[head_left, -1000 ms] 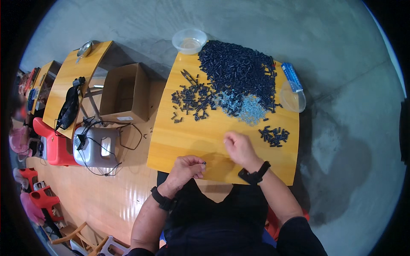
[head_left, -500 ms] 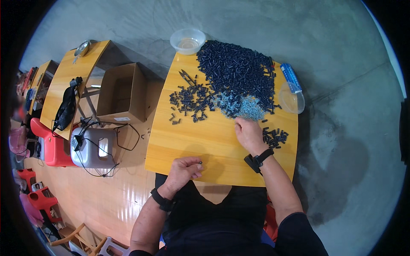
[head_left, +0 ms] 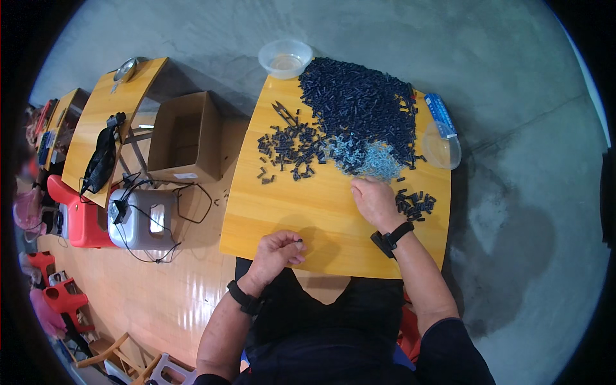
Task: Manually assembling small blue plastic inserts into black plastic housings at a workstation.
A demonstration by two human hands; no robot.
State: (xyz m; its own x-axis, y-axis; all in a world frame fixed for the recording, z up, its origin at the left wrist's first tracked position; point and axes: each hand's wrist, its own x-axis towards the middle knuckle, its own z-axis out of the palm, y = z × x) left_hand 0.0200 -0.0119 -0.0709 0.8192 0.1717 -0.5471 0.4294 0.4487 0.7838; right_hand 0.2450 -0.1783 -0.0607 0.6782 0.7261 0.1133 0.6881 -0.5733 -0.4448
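Note:
Over the near left part of the wooden table (head_left: 256, 212), my left hand (head_left: 276, 255) pinches a small black plastic tube (head_left: 299, 241) at its fingertips. My right hand (head_left: 376, 200) is closed at the near edge of a heap of small silvery screws (head_left: 380, 162); what its fingertips hold, if anything, is hidden. Behind the screws spreads a large pile of black tubes (head_left: 356, 96). A looser scatter of black tubes (head_left: 292, 149) lies to the left, and a small group of tubes (head_left: 417, 205) lies just right of my right hand.
Small scissors (head_left: 282, 114) lie by the left scatter. A clear plastic bowl (head_left: 285, 59) stands at the far left corner; another clear bowl (head_left: 443, 146) and a blue box (head_left: 439, 114) sit on the right edge. Left of the table are a cardboard box (head_left: 183, 138) and a grey stool (head_left: 142, 218).
My right hand has drawn back very slightly from the screw heap, its fingers more tucked in. My left hand still holds the black tube in nearly the same place. The view has shifted slightly.

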